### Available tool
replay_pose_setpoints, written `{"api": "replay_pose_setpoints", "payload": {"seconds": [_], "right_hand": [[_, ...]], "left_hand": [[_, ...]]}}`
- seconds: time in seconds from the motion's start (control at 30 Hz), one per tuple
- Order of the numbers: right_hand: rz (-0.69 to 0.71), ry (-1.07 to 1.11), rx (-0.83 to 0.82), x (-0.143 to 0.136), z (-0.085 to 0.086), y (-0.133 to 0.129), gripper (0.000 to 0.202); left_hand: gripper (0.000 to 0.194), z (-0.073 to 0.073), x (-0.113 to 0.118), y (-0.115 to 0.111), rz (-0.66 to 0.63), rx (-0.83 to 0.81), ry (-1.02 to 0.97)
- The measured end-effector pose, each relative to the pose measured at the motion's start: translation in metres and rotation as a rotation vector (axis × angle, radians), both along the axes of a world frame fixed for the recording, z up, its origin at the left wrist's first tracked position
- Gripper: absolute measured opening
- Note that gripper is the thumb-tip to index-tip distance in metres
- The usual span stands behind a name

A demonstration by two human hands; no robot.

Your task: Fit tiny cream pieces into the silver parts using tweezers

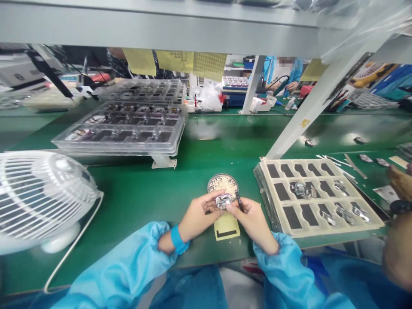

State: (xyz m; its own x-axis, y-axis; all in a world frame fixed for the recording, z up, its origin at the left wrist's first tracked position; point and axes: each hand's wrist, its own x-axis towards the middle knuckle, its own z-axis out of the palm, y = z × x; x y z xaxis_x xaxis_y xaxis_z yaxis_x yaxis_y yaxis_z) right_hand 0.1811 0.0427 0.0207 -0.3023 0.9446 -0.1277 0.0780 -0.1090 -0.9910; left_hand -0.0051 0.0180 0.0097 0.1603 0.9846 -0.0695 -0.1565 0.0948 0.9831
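Note:
My left hand (200, 214) grips a small silver device casing (223, 201) with rounded corners, its open inner side facing me. In my right hand (254, 219) are slim black tweezers (238, 201), pointing up and away, their tips not clear. The right thumb touches the casing's near right edge. Just behind the casing lies a round dish (222, 182) of tiny pale and dark parts. Below my hands, a yellow paper (226, 227) with a black strip rests on the green bench.
A cream tray (310, 208) holding several devices stands at right. Clear plastic trays (125, 128) sit on a raised shelf at left. A white fan (45, 197) is at far left. A neighbour's hand (399, 182) shows at the right edge; another person (283, 77) works across the bench.

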Motion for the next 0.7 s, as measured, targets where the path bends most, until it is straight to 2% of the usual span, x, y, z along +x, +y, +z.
{"api": "replay_pose_setpoints", "payload": {"seconds": [0.43, 0.7], "right_hand": [[-0.005, 0.059, -0.037, -0.0013, -0.0043, 0.0008, 0.031], [-0.029, 0.042, -0.048, -0.0028, -0.0051, 0.0001, 0.035]], "left_hand": [[0.063, 0.0012, -0.0011, -0.002, 0.016, 0.026, 0.109], [0.049, 0.0082, 0.0014, -0.004, 0.064, 0.077, 0.243]]}}
